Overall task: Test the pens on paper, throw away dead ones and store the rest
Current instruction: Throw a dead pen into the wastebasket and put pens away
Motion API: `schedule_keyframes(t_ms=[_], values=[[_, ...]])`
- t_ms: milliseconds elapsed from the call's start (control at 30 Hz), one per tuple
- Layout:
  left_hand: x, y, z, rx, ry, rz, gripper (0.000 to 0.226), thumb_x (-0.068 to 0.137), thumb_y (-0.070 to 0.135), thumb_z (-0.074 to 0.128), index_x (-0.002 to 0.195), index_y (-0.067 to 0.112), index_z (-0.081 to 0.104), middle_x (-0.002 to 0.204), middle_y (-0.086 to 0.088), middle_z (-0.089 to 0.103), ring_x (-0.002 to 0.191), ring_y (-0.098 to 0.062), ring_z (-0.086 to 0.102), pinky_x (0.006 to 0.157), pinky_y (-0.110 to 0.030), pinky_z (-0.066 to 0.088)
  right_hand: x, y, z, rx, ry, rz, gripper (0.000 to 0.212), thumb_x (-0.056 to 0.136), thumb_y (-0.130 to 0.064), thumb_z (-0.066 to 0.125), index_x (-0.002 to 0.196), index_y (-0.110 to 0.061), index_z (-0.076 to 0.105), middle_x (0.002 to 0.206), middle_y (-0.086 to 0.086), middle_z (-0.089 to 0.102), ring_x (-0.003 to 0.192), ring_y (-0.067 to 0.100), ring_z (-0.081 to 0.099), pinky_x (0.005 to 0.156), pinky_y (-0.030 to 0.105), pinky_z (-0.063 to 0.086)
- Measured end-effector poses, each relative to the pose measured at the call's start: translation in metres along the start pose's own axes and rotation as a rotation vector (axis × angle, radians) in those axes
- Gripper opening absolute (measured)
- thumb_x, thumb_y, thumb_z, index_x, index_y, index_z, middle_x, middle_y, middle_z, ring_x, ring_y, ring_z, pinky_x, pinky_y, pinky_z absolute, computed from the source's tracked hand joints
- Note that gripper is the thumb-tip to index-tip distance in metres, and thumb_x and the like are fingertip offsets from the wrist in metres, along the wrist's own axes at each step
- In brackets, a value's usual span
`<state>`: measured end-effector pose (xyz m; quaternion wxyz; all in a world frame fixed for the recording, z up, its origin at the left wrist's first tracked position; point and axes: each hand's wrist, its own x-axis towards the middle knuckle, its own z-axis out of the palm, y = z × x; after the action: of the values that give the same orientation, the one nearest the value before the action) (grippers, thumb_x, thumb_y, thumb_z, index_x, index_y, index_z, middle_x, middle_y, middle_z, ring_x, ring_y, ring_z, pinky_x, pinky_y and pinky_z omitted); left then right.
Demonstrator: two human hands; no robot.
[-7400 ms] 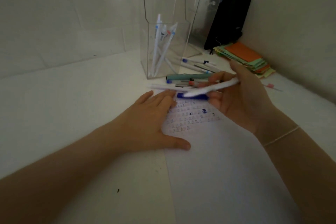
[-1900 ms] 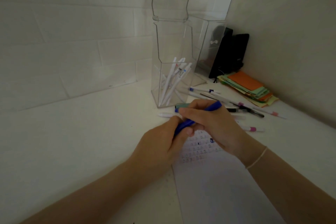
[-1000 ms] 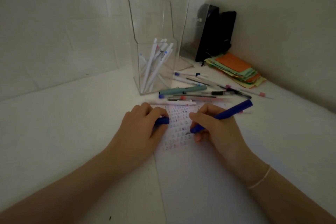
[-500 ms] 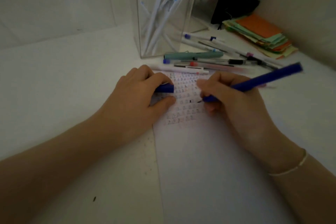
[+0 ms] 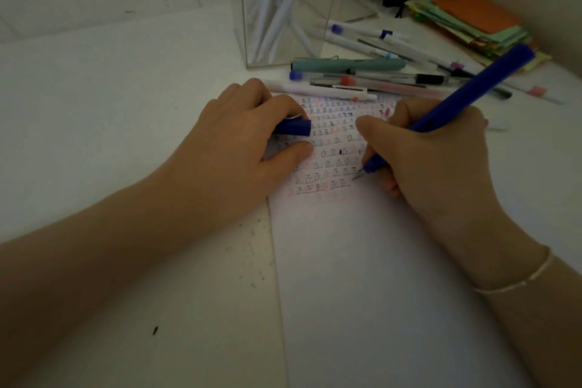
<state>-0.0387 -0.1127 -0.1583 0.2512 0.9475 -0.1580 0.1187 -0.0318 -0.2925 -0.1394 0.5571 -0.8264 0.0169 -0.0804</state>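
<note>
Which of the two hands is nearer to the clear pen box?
The left. The left hand, gripping the blue cap, lies just in front of the clear pen box. The right hand, holding the blue pen, is further right.

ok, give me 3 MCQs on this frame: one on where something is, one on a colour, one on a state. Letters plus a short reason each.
1. Where is the pen cap?
A. in the left hand
B. on the pen's back end
C. inside the clear box

2. What colour is the pen in the right hand?
A. red
B. dark blue
C. green

3. What state is that pen in?
A. capped, lying on the table
B. uncapped, tip at the paper
C. standing in the clear box

Answers:
1 A: the left hand grips the cap.
2 B: the pen held by the right hand is dark blue.
3 B: its bare tip meets the paper beside the rows of test marks; the clear box holds only white pens.
</note>
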Motion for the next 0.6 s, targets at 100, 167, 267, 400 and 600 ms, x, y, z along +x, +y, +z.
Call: schedule_keyframes(t_ms=[100, 167, 267, 400, 600], values=[[0.0000, 0.0002, -0.0003, -0.005, -0.009, -0.008, 0.044, 0.080, 0.053, 0.040, 0.110, 0.026, 0.058, 0.092, 0.007, 0.044, 0.089, -0.012, 0.042, 0.081, -0.032, 0.038, -0.0004, -0.0015, 0.0001, -0.004, -0.004, 0.006, 0.028, 0.079, -0.011, 0.069, 0.066, 0.010, 0.055, 0.051, 0.009, 0.063, 0.034, 0.006, 0.049, 0.036, 0.013, 0.041], [0.0000, 0.0006, -0.0002, -0.001, -0.015, -0.016, 0.041, 0.081, 0.050, 0.043, 0.111, 0.026, 0.058, 0.093, 0.007, 0.044, 0.090, -0.012, 0.041, 0.081, -0.031, 0.037, -0.0004, -0.0026, -0.0005, 0.000, -0.013, 0.016, 0.029, 0.080, -0.011, 0.069, 0.064, 0.009, 0.054, 0.049, 0.005, 0.062, 0.032, 0.006, 0.048, 0.035, 0.013, 0.039], [-0.0005, 0.0010, -0.0003, -0.003, -0.016, -0.013, 0.040, 0.081, 0.049, 0.044, 0.111, 0.026, 0.058, 0.094, 0.007, 0.045, 0.090, -0.012, 0.042, 0.081, -0.029, 0.035, -0.0006, -0.0035, -0.0006, 0.004, -0.027, 0.030, 0.029, 0.081, -0.011, 0.068, 0.063, 0.007, 0.054, 0.048, 0.004, 0.063, 0.032, 0.006, 0.047, 0.036, 0.013, 0.040], [-0.0011, 0.0017, -0.0003, -0.004, -0.019, -0.022, 0.040, 0.081, 0.046, 0.045, 0.112, 0.025, 0.058, 0.095, 0.005, 0.046, 0.092, -0.014, 0.043, 0.082, -0.031, 0.037, -0.0013, -0.0029, -0.0001, -0.027, -0.022, 0.015, 0.026, 0.080, -0.009, 0.067, 0.066, 0.009, 0.055, 0.054, 0.006, 0.065, 0.032, 0.006, 0.050, 0.036, 0.014, 0.044], [-0.0008, 0.0025, -0.0009, 0.012, -0.020, -0.020, 0.042, 0.081, 0.046, 0.044, 0.114, 0.024, 0.058, 0.095, 0.005, 0.046, 0.092, -0.014, 0.043, 0.082, -0.031, 0.037, -0.0043, -0.0027, 0.0017, -0.055, 0.020, -0.040, 0.023, 0.079, -0.003, 0.066, 0.074, 0.017, 0.056, 0.063, 0.028, 0.060, 0.032, 0.006, 0.049, 0.035, 0.013, 0.041]])
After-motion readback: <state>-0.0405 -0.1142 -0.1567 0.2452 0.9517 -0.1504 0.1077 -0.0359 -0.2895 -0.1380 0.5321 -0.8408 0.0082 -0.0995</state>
